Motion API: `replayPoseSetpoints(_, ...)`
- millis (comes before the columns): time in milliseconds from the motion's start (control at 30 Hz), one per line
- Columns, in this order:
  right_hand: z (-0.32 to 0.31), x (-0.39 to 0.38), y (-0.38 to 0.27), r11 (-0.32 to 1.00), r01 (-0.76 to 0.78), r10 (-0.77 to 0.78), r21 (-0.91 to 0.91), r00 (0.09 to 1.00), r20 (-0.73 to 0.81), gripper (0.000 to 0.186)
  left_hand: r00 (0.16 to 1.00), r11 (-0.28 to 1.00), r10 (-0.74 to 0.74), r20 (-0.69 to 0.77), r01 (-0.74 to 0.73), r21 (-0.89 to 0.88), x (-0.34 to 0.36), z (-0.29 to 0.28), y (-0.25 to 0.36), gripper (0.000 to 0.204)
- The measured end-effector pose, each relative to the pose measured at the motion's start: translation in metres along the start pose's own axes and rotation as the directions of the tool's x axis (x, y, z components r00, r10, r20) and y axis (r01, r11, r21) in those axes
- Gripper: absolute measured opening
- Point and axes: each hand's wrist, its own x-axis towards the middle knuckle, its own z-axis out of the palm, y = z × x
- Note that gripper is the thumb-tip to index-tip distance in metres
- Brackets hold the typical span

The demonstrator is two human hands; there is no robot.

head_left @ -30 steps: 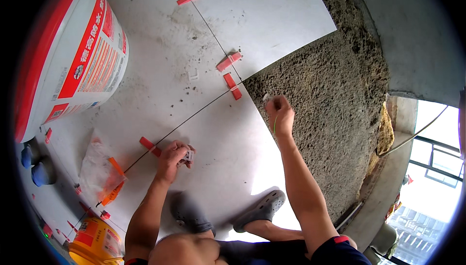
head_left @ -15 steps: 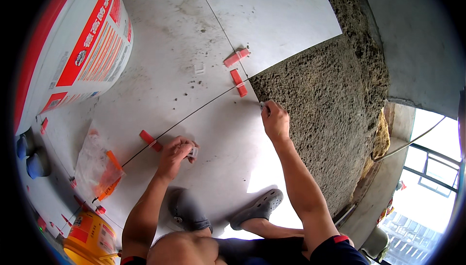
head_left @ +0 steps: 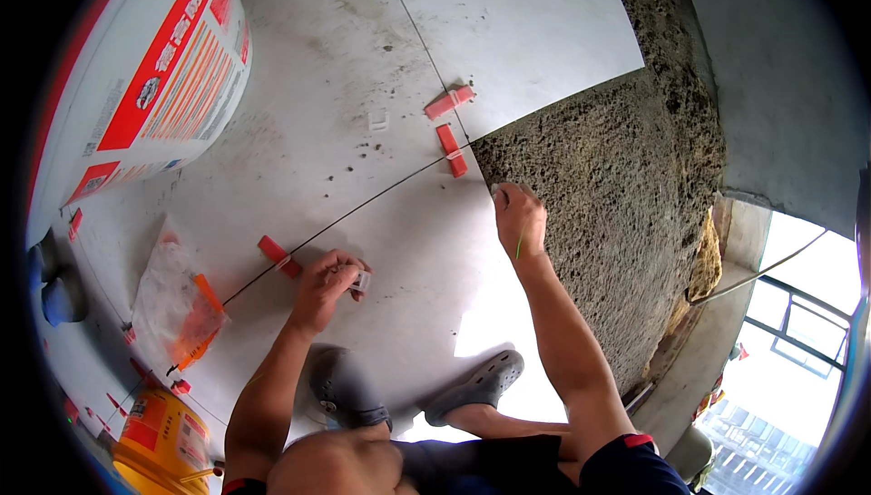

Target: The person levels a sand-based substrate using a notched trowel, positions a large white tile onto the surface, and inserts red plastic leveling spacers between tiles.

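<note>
My left hand [head_left: 325, 288] is closed on small clear plastic tile clips [head_left: 358, 281], above a light floor tile [head_left: 408, 241]. My right hand [head_left: 520, 218] pinches a small clear piece, mostly hidden by the fingers, at the tile's edge beside rough grey mortar [head_left: 590, 177]. Red wedges in clear clips straddle the tile joints: one [head_left: 451, 150] at the corner near my right hand, one [head_left: 450, 102] just above it, another [head_left: 279, 257] beside my left hand. A loose clear clip [head_left: 378, 121] lies on the tile.
A white-and-red bucket [head_left: 154, 87] stands upper left. A plastic bag [head_left: 168, 304] lies at left, near a yellow bucket [head_left: 172, 441] and blue-grey footwear [head_left: 59, 286]. My feet in grey clogs [head_left: 476, 386] are below. A grey wall [head_left: 776, 87] and a bright window [head_left: 798, 323] are at right.
My right hand has moved down from over the mortar to the tile's edge, then shifted slightly. My left hand has risen a little in the picture, still holding the clips.
</note>
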Motion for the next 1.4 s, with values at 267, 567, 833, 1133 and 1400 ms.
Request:
replayPoseSetpoints(267,-0.005,0.013,-0.008,0.994,-0.023,0.015,0.106,0.997,0.081,0.017,1.0,1.0,-0.014,0.004,0.014,-0.01,-0.001,0.0,0.001,0.013)
replayPoseSetpoints(567,-0.017,0.025,-0.012,0.996,-0.088,0.084,0.003,0.956,0.28,0.024,1.0,1.0,0.003,-0.006,-0.003,0.021,0.002,0.001,-0.002,0.017)
replayPoseSetpoints(833,-0.022,0.009,-0.012,0.995,0.038,-0.017,-0.089,0.974,0.224,0.024,1.0,1.0,0.023,-0.003,-0.023,0.001,-0.004,0.002,0.003,0.015)
replayPoseSetpoints(1133,-0.026,0.007,-0.028,0.984,-0.169,0.147,0.058,0.95,0.275,0.029,1.0,1.0,0.023,0.001,-0.023,0.013,-0.001,0.001,-0.003,0.016)
replayPoseSetpoints(1400,-0.016,0.018,-0.005,0.959,-0.256,0.211,0.122,0.931,0.298,0.029,0.999,0.999,0.033,0.0,-0.033,-0.003,0.0,0.004,0.004,0.014)
